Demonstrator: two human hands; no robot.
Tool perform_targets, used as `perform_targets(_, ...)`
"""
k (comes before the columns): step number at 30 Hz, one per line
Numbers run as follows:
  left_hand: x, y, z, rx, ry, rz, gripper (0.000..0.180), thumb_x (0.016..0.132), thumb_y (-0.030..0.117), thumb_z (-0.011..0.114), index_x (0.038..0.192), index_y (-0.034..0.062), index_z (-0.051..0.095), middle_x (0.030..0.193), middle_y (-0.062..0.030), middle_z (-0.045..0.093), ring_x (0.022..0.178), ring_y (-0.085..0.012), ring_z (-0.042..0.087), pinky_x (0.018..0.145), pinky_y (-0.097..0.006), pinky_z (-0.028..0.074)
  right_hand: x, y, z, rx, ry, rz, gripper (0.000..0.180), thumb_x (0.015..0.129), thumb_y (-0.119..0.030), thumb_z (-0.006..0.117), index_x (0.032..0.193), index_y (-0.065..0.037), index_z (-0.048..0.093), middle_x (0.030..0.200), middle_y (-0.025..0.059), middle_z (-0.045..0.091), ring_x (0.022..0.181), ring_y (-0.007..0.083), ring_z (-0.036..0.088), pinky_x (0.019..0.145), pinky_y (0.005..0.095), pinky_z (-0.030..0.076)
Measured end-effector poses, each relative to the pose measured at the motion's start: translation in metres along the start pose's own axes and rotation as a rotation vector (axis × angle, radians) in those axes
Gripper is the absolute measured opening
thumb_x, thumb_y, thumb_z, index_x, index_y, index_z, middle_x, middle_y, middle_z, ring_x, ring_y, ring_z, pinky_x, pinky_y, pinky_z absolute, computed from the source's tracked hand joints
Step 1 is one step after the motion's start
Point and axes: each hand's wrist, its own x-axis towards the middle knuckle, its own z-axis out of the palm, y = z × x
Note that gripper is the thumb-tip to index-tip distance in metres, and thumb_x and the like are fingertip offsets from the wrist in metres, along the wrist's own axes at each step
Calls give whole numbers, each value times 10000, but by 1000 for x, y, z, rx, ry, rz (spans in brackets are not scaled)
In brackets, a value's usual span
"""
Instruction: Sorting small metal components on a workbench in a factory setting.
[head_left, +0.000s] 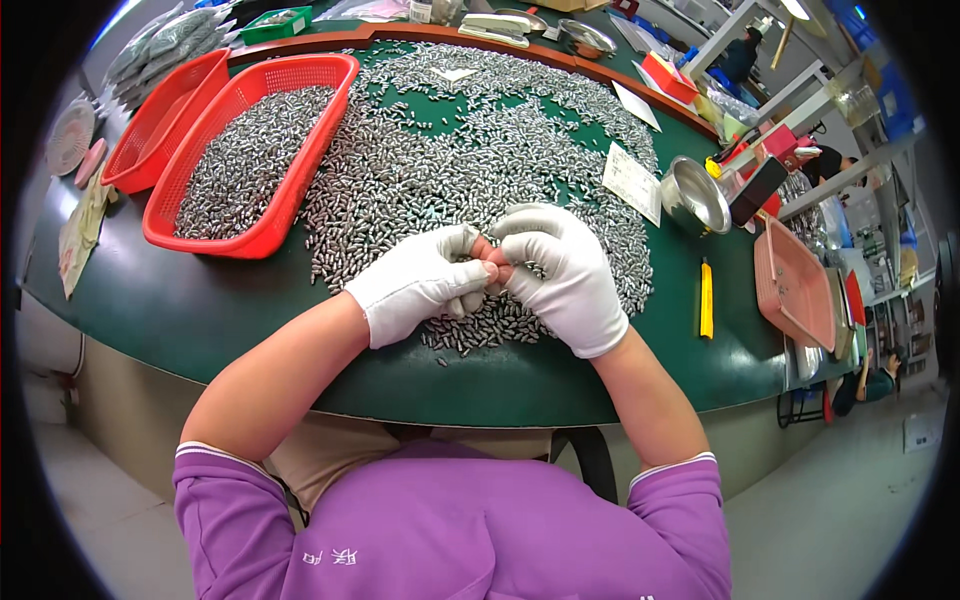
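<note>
My left hand (pixel 425 278) and my right hand (pixel 562 272) meet above a wide spread of small silvery metal parts (pixel 400 185) on the green table. Both wear white gloves, with bare fingertips showing at the thumb and forefinger. The fingertips of the two hands are pinched together and touch. Anything between them is too small or too hidden to name. Below and around the hands lie more of the same short, rounded pieces. Left of them stands a red plastic basket (pixel 345 85) partly filled with such pieces.
A second red basket (pixel 140 150) leans beside the full one. To the right are a white paper slip (pixel 632 182), a steel bowl (pixel 697 195), a yellow cutter knife (pixel 706 302) and a pink basket (pixel 795 285). A wooden ledge (pixel 310 43) borders the table's far side.
</note>
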Motion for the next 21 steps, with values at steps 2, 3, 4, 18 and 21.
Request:
perform_targets(2,0,0,-2,-6,42,-9,187,906,205,583,1011,58,537,869,-7,591,668,-40,501,598,-180,430,-6,1,3,50,67,106,183,703,0,722,870,-40,660,945,88,626,881,236,601,775,323,493)
perform_targets(3,0,2,-1,-58,53,-25,156,924,183,553,1019,60,545,865,-1,598,662,-33,502,590,-165,426,-6,2,2,3,82,141,183,708,1,717,878,-44,667,951,90,626,883,237,602,777,319,494)
perform_targets(4,1,2,0,-56,54,-21,156,924,183,553,1019,60,545,865,-1,598,662,-33,502,590,-165,426,-6,4,0,-43,100,177,184,713,3,711,886,-48,674,957,92,626,885,239,602,779,315,494)
perform_targets(18,5,-1,2,-190,102,22,146,961,129,467,1061,57,546,885,-5,589,690,-33,519,608,-156,449,-19,23,-2,-418,-160,201,107,688,-149,712,766,-104,653,941,63,621,904,262,585,807,361,471)
perform_targets(21,6,-3,-2,-231,108,38,121,954,118,477,1040,61,540,884,-4,584,687,-37,519,606,-162,450,-19,21,-4,-380,-164,180,126,686,-155,715,788,-106,660,950,62,622,910,262,584,813,359,469)
